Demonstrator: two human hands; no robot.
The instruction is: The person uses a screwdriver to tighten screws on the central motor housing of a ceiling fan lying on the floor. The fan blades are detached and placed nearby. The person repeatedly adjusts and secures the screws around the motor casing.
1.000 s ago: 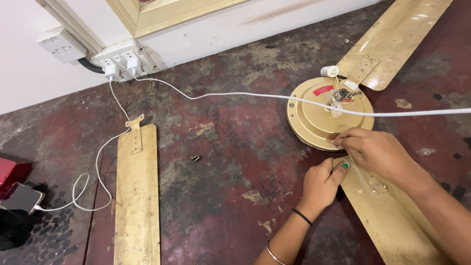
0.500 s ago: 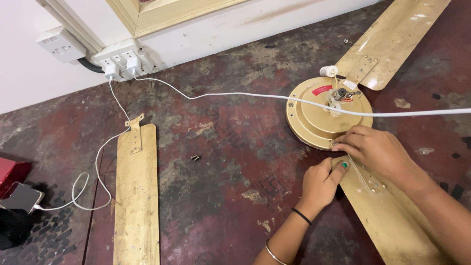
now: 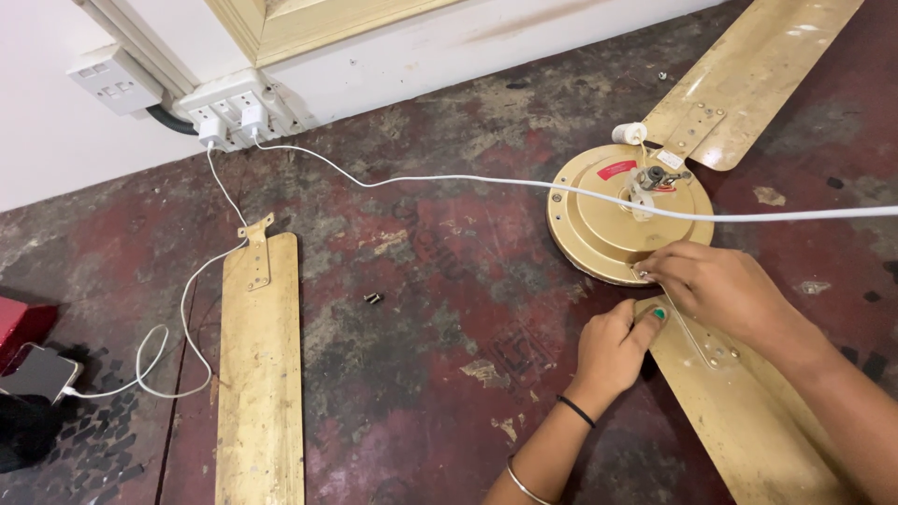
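The right hand [image 3: 725, 290] pinches its fingers [image 3: 655, 271] narrow at the gold fan motor housing [image 3: 622, 220] rim, 6 o'clock edge. The left hand [image 3: 613, 351] presses the lower fan blade [image 3: 748, 402] bracket; blade axis runs toward 5 o'clock. Whether anything is pinched cannot be told.

The gold fan motor housing [image 3: 622, 215], a round stepped disc, lies flat on the floor just beyond the right hand's [image 3: 716, 285] fingertips, which touch its near rim. The gold blade [image 3: 748, 411] beneath both hands lies flat, its bracket end meeting that rim beside the left hand [image 3: 613, 351].
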